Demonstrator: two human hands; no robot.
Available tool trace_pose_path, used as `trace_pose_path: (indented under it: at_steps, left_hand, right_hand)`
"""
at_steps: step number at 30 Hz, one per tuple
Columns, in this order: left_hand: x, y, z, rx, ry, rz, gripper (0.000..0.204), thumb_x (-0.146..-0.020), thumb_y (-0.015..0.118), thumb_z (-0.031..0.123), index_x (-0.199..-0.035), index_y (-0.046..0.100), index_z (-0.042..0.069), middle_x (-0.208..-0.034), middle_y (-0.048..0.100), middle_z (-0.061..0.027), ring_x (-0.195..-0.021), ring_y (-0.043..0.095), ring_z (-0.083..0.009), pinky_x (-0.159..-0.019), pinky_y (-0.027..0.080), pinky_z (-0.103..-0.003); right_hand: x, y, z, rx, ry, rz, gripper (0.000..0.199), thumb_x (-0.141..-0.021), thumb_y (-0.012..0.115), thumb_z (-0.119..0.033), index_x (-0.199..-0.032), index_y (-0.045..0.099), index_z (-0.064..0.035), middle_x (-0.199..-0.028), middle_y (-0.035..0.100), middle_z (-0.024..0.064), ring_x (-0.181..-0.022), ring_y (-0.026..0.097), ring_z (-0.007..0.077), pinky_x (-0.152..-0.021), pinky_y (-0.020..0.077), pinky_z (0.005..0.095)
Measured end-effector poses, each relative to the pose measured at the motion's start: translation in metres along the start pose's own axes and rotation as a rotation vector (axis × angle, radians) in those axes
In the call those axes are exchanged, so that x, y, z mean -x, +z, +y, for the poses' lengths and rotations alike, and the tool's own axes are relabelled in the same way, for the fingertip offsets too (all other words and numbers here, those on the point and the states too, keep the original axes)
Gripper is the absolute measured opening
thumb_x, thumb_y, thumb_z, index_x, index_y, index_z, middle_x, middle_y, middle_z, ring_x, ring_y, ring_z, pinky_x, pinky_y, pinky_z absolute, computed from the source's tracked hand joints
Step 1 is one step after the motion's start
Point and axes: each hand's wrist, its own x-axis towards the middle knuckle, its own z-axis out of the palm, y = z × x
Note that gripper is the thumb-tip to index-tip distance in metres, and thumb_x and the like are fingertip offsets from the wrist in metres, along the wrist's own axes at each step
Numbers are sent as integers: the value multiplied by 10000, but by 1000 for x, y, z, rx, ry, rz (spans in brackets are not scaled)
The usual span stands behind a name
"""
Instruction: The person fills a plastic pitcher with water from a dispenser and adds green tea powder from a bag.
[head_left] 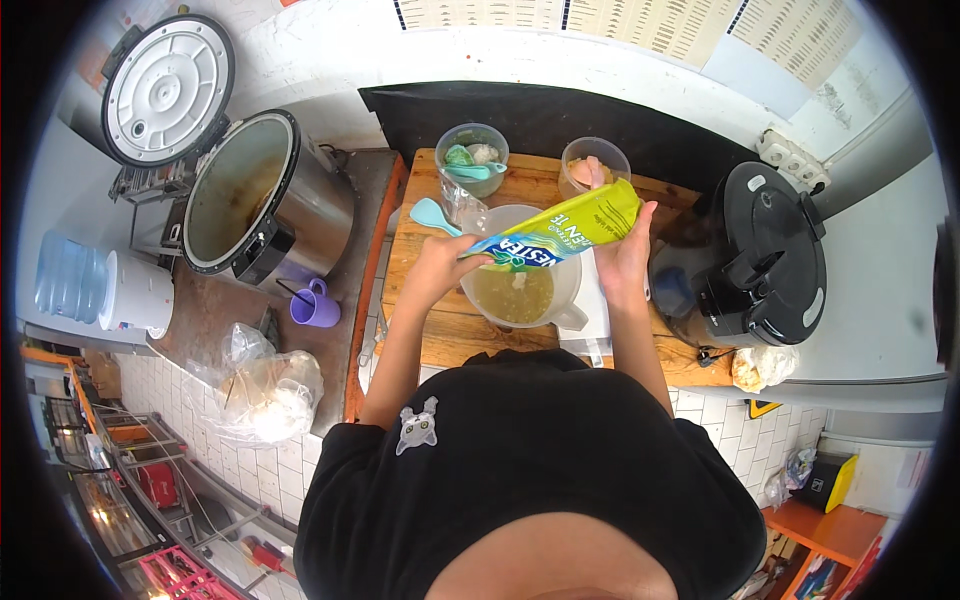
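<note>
A green and blue drink-powder pouch [570, 228] slants over a translucent plastic pitcher [572, 285], held by both my hands. My left hand [440, 268] has its fingers closed on the pouch's lower left end. Around the raised right end, my right hand [627, 255] grips the pouch. Cloudy yellowish liquid with pale clumps [515, 295] lies in the pitcher. Just beyond my left hand is a light blue scoop [432, 216]; whether my fingers touch its handle I cannot tell. Clear crumpled plastic [465, 205] is beside it.
On the wooden table [440, 345], two round tubs stand behind: one with a teal scoop [475, 172], one with pinkish contents [590, 172]. A black-lidded urn [765, 255] is at right. Left are an open steel pot [315, 205], a purple mug [316, 305] and a plastic bag [270, 390].
</note>
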Motion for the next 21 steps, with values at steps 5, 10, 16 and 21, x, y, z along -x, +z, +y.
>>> trace_pose_path:
  at_steps: [5, 10, 16, 21]
  left_hand:
    - [-2, -8, 1, -128, -51, -43, 244, -702, 704, 230, -797, 630, 17, -654, 594, -149, -584, 595, -277, -532, 449, -327]
    - [4, 12, -13, 44, 28, 57, 229, -753, 670, 226, -840, 617, 20, -668, 594, -154, -591, 593, -279, -536, 442, -341]
    - [11, 21, -16, 59, -15, 91, 163, -812, 606, 159, -890, 607, 15, -699, 601, -173, -616, 603, -271, -549, 446, -330]
    - [16, 16, -22, 125, -125, 117, 139, -827, 583, 132, -876, 605, 4, -676, 591, -152, -602, 599, -243, -542, 437, -309]
  right_hand:
    - [-7, -1, 0, 39, 3, -81, 511, -910, 430, -377, -1305, 363, -61, -1295, 441, 49, -1146, 449, 188, -965, 342, 352]
    - [-10, 4, 1, -38, 136, -106, 459, -910, 450, -338, -1281, 394, -73, -1208, 511, 56, -1090, 493, 199, -933, 373, 352]
    - [-13, -20, 3, -157, 261, -43, 565, -871, 465, -443, -1266, 406, -43, -1248, 482, 61, -1159, 418, 203, -1006, 273, 354]
    - [-14, -29, 14, -186, 350, -68, 558, -876, 451, -451, -1255, 417, -44, -1251, 480, 76, -1176, 408, 220, -1011, 270, 366]
